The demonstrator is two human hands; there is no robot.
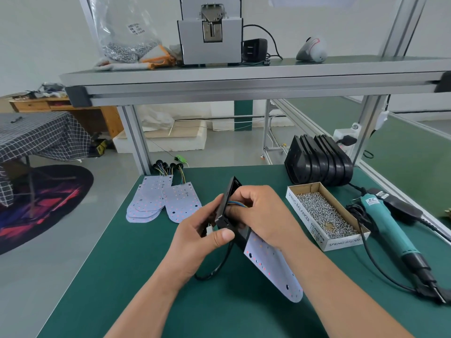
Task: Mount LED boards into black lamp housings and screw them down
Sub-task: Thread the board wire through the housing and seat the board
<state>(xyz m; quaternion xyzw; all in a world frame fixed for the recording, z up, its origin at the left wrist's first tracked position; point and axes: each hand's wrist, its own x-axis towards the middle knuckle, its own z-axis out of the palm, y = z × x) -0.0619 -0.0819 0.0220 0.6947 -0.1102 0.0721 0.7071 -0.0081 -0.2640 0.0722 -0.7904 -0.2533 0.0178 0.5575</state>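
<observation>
Closest to the lens, under the right wrist: white round-ended LED board dotted with red. Sits outside the slim black plastic lamp housing, not yet seated; hangs from that housing's lower end, long axis slanting down and rightward toward the camera. Housing held on edge above the green bench mat. Right hand: fingers curled round the coloured wire bundle at the housing's face. Left hand: thumb and fingers pinching the housing's lower left edge, beside a small white plug. Probably calls next for swinging the board up flat into the housing, right hand nearer to it. Right of the housing: open cardboard box, filled with small silver screws; beyond that, teal electric screwdriver lying flat. Behind and right of the housing: row of spare black housings on edge. Left of the housing: fanned pile of spare white boards.
</observation>
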